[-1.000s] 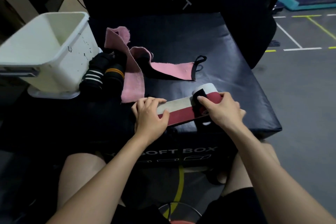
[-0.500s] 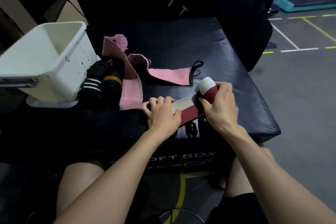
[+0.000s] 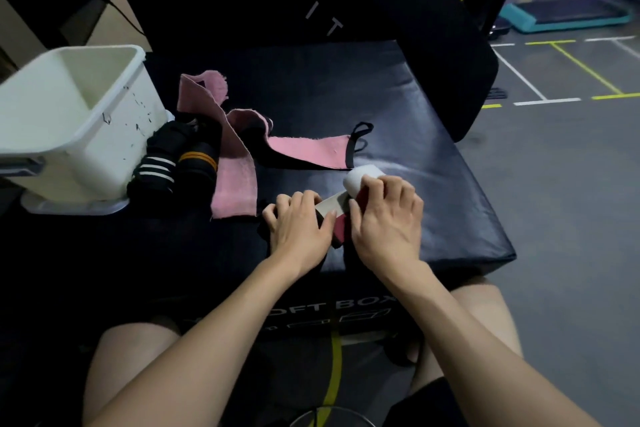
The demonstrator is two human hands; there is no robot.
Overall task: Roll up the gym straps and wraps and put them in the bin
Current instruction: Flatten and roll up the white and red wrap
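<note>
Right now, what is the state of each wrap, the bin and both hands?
white and red wrap: partly rolled
pink wraps: unrolled, flat on the box
black wraps: rolled, beside the bin
white bin: open, inside looks empty
left hand: presses the flat end
right hand: grips the roll

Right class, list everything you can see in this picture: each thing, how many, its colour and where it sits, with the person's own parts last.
White plastic bin: one, white, far left on the box.
Rolled black wraps: two, one white-striped, one orange-striped, beside the bin.
Pink fabric wraps: seemingly two, pink, unrolled, mid-box.
Red and white wrap: one, partly rolled, under the hands.
Black padded soft box: one, black, holds everything.
Teal step platform: one, far right floor.
Left hand: presses the flat strip.
Right hand: grips the roll.
</note>
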